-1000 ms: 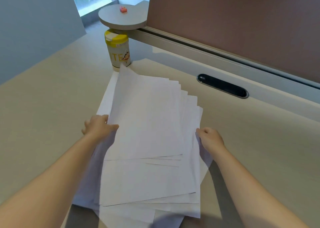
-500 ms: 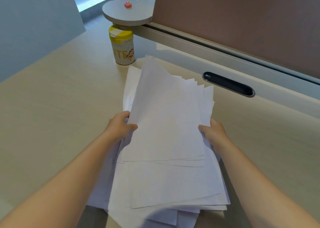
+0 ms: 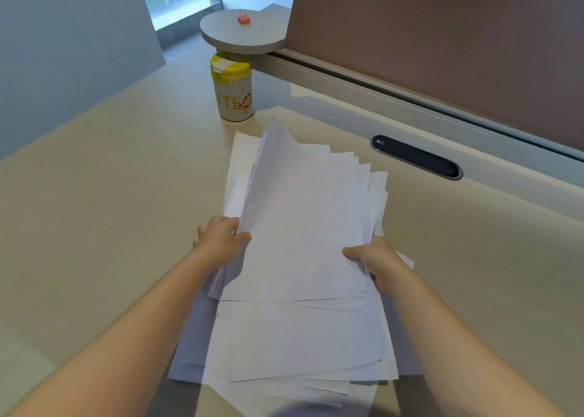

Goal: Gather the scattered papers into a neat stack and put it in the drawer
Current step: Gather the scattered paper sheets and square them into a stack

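A loose pile of white papers (image 3: pixel 303 227) lies on the beige desk (image 3: pixel 110 211), its sheets fanned and uneven at the far and near edges. My left hand (image 3: pixel 221 242) grips the pile's left edge, thumb on top. My right hand (image 3: pixel 376 260) grips the right edge, thumb on top and fingers under the sheets. The far ends of the upper sheets are lifted off the desk. No drawer is in view.
A white canister with a yellow lid (image 3: pixel 231 87) stands just beyond the papers. A round grey shelf (image 3: pixel 243 32) with a small pink item juts out above it. A black oval cable slot (image 3: pixel 417 157) sits right of the papers, below the brown partition (image 3: pixel 442 43).
Both hands have pushed inward from the sides, squeezing the spread sheets into a narrower pile. The sheets' far ends have risen and my grip has closed on both edges.
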A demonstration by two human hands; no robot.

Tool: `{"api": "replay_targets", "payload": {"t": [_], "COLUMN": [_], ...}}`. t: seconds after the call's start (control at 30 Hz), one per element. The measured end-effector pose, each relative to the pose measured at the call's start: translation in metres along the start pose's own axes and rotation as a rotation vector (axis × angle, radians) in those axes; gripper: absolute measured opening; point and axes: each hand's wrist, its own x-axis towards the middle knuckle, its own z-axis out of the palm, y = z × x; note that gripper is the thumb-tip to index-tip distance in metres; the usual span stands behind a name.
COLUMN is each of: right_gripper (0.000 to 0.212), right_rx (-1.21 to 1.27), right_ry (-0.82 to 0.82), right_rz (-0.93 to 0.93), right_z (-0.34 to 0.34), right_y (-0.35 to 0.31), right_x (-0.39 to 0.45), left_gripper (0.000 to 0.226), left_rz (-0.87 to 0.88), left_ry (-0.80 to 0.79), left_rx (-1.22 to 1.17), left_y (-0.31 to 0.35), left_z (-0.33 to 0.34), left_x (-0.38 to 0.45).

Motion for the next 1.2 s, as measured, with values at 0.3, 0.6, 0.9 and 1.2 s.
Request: {"api": "replay_targets", "payload": {"t": [0.3,0.6,0.9,1.2], "right_gripper": [0.040,0.032,0.070,0.039], "right_rx": [0.211,0.057,-0.717,-0.450], "right_ry": [0.017,0.157,0.144,0.129], "right_rz": [-0.123,-0.147,-0.206,-0.335], "right_z": [-0.007,-0.058,-0.083,-0.082], "right_y": [-0.001,0.048,0.075,0.043], "right_x": [-0.019,-0.033,-0.025,-0.013], "left_gripper": [0.061,0.036,0.035,0.030], "left_rz": [-0.168,-0.134,-0.137,-0.275], "left_ry": [-0.005,-0.101,0.038,-0.013], "left_rx": [-0.613,-0.436,-0.545,-0.658], "left_y": [-0.012,0.014,0.032,0.039], "left_z": [-0.016,0.029,0.045,0.043], "left_x": [-0.014,-0.056,-0.076,-0.064]}}
